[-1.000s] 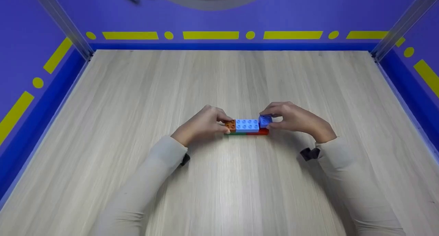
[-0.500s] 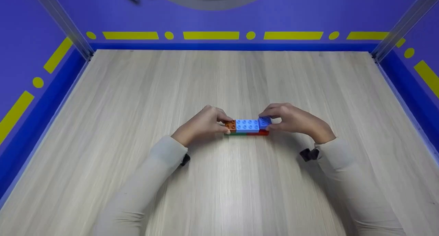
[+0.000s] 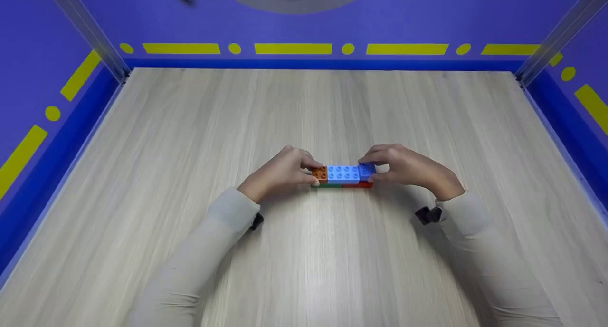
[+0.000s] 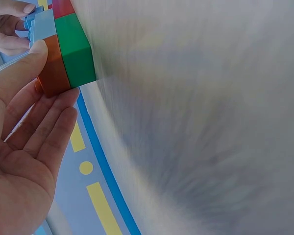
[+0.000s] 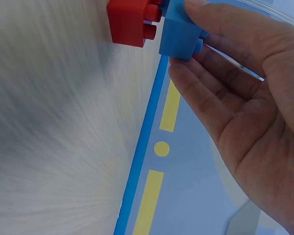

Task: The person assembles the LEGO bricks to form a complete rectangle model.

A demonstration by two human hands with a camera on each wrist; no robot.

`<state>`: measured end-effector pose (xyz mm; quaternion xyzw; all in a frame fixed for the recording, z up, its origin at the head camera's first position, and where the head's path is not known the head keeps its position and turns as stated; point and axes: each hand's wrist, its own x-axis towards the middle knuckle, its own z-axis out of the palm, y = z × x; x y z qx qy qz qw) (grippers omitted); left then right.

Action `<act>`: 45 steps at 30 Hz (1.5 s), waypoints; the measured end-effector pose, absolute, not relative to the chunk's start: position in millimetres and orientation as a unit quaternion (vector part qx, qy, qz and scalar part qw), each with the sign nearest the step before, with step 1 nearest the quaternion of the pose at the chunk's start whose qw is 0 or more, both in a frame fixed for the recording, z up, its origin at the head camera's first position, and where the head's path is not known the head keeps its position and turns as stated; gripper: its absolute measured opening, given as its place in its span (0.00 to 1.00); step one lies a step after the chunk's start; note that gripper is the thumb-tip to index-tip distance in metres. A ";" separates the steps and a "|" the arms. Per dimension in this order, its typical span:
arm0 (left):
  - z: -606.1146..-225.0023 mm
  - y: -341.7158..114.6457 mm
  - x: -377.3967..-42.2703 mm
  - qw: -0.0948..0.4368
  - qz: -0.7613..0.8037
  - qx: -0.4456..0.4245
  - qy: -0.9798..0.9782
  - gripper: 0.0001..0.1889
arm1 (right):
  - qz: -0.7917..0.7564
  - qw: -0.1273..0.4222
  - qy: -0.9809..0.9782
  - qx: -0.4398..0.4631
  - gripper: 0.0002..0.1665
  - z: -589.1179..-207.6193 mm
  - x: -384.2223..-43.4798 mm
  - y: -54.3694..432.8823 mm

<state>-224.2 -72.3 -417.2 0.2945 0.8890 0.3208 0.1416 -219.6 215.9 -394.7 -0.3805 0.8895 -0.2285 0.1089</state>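
Note:
On the table is a row of toy building bricks, with a green brick (image 4: 77, 51) and a red brick (image 5: 126, 23) forming the bottom layer. An orange brick (image 3: 319, 175) sits over the green one, and a light blue brick (image 3: 343, 174) spans the middle. My left hand (image 3: 279, 172) pinches the orange brick at the row's left end between thumb and fingers. At the right end, my right hand (image 3: 406, 166) grips a small blue brick (image 5: 179, 30) by its sides. In the right wrist view, this brick is over the red brick, whose studs still show below it.
The bricks rest on a pale wood-grain table (image 3: 304, 251). Purple-blue panels (image 3: 304, 30) with yellow dashes and dots stand along its back and sides. Both forearms wear light sleeves (image 3: 190, 260), and a black wrist device (image 3: 428, 215) shows under the right cuff.
My right hand has brought the small blue brick slightly left and toward me, closing the gap to the light blue brick. My left hand stays on the orange brick.

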 end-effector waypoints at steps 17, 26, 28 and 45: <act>-418.1 -72.4 -224.9 0.147 0.337 0.282 0.886 0.20 | -0.239 0.092 0.879 -0.403 0.21 -400.8 -219.1 216.0; -418.3 -72.8 -224.1 0.145 0.337 0.278 0.888 0.20 | -0.233 0.098 0.883 -0.396 0.21 -401.1 -219.0 215.2; -418.3 -72.7 -224.1 0.145 0.337 0.277 0.888 0.20 | -0.232 0.098 0.883 -0.395 0.21 -401.2 -219.0 215.4; -419.6 -73.6 -224.6 0.147 0.332 0.284 0.887 0.21 | -0.232 0.107 0.891 -0.376 0.22 -400.2 -216.9 214.6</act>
